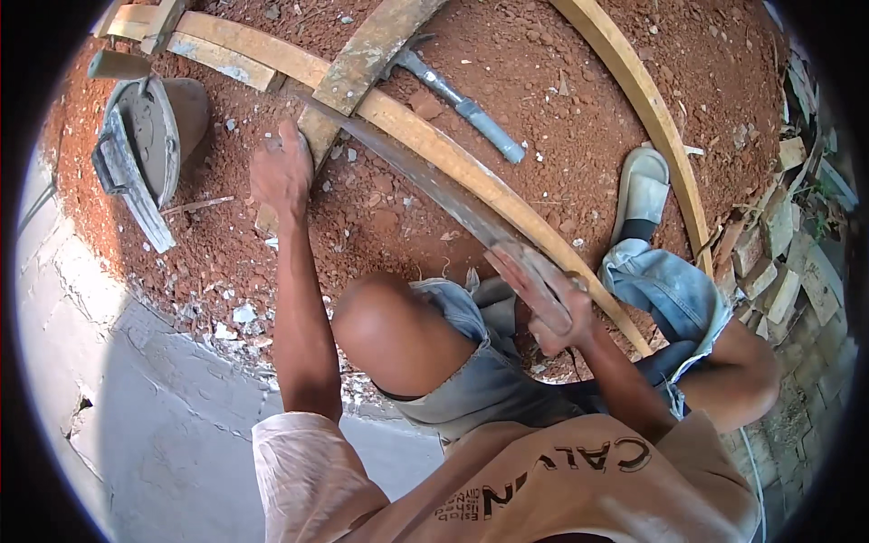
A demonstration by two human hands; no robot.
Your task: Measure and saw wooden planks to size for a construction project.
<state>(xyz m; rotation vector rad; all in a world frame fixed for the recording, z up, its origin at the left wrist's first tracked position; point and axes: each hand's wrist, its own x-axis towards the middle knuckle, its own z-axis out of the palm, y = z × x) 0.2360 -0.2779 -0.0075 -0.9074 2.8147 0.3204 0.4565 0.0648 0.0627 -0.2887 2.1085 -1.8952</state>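
My right hand is closed round the worn handle of a handsaw. The saw's long dark blade slants up and left, its far end lying across a wide wooden board. My left hand grips the near end of that board, just left of the blade, with some fingers hidden. Beneath the board passes a long wooden batten, which runs beside the blade toward my right foot. Beyond the batten lies a hammer with a blue-grey handle, its head close to the board.
At left, a bucket of grey mortar stands on red soil, with a wooden-handled tool and a grey-smeared strip against it. Another long timber lies at right. Broken bricks are heaped beyond it. Grey paving borders the soil.
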